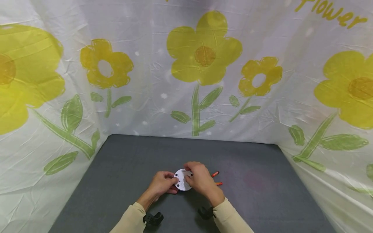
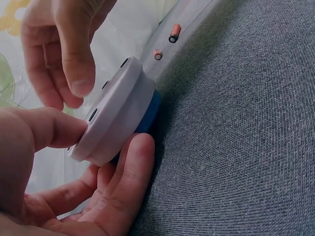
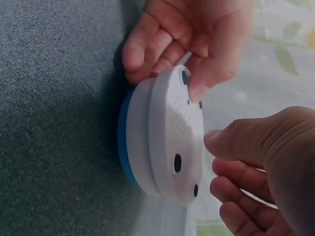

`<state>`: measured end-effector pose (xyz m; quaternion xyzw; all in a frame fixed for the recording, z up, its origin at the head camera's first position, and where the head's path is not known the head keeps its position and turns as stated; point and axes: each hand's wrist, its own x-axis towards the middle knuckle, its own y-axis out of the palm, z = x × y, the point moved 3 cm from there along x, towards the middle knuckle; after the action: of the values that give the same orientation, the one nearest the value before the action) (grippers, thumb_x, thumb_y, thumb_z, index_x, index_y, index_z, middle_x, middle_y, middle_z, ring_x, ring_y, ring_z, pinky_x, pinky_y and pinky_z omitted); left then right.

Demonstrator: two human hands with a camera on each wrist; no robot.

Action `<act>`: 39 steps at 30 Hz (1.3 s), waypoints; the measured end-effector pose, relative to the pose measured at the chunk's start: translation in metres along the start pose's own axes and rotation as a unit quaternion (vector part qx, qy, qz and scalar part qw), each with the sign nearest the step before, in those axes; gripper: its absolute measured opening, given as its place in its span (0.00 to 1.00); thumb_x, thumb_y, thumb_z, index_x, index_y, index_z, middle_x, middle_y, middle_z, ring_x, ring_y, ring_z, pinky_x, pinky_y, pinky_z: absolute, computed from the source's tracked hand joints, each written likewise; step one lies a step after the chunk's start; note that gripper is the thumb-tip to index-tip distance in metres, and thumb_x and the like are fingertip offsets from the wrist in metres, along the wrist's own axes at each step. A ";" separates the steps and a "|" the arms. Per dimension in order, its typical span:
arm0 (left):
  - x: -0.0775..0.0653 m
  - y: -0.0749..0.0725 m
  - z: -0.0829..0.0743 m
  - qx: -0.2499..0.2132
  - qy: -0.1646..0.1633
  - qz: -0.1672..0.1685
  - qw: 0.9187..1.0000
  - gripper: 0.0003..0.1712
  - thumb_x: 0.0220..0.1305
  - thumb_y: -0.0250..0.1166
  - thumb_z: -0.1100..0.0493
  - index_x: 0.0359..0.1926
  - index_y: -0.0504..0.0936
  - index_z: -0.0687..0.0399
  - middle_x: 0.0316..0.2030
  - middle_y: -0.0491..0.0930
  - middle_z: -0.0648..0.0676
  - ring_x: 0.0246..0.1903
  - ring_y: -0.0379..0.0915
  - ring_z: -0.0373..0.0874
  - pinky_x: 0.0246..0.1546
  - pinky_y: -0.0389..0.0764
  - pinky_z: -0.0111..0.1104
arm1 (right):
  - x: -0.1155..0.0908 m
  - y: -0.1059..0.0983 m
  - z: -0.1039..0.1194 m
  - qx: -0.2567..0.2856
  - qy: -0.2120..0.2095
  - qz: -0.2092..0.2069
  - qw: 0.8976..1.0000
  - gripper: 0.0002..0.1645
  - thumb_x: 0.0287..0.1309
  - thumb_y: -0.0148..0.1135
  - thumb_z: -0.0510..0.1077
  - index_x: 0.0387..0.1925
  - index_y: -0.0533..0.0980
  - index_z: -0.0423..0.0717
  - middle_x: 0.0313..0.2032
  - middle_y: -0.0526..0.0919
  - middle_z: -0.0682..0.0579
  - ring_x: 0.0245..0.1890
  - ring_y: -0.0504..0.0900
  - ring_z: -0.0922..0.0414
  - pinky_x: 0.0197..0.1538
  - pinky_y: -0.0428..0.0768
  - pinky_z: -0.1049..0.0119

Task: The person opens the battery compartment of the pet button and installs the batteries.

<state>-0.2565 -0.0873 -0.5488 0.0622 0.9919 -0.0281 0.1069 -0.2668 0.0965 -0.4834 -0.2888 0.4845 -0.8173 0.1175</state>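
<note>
Device [image 1: 182,185] sits near-centre on grey surface [image 1: 262,200], gripped between left hand's [image 1: 161,184] thumb and fingers, probably for steadiness; right hand [image 1: 201,179] loosely bent over it, apparently holding nothing; batteries [image 1: 215,174] right, handily close.

Device [image 1: 183,185] btwn L grip [image 1: 161,183] & R grip [image 1: 200,178], 2 batteries [image 1: 219,183] on surface [image 1: 262,181] just R of R grip, curtain [image 1: 145,106] bhd.

In front of me spreads a grey table [image 1: 131,155], and pale cloth walls [image 1: 151,106] rise at its far edge and along my left and right. I see yellow flowers [image 1: 205,48] with green stems [image 1: 195,110] across them, and yellow lettering [image 1: 334,14] high on the right.
</note>
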 end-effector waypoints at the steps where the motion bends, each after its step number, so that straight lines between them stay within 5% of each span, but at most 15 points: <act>1: 0.000 0.000 0.000 0.001 0.000 -0.001 1.000 0.20 0.69 0.69 0.67 0.57 0.81 0.77 0.36 0.90 0.61 0.29 0.91 0.49 0.31 0.95 0.40 | 0.001 0.001 0.000 -0.005 -0.002 0.009 1.000 0.17 0.58 0.79 0.35 0.50 0.86 0.40 0.42 0.90 0.46 0.43 0.88 0.51 0.46 0.90 0.55; 39: 0.000 -0.003 0.001 0.005 -0.006 -0.001 1.000 0.21 0.69 0.69 0.67 0.58 0.82 0.77 0.43 0.90 0.64 0.33 0.92 0.49 0.34 0.96 0.39 | 0.017 0.012 0.005 -0.024 -0.010 0.094 0.995 0.16 0.65 0.72 0.33 0.54 0.82 0.39 0.43 0.87 0.47 0.47 0.84 0.49 0.49 0.88 0.54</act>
<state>-0.2563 -0.0902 -0.5493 0.0614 0.9912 -0.0340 0.1121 -0.2785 0.0787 -0.4856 -0.2530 0.5276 -0.7880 0.1917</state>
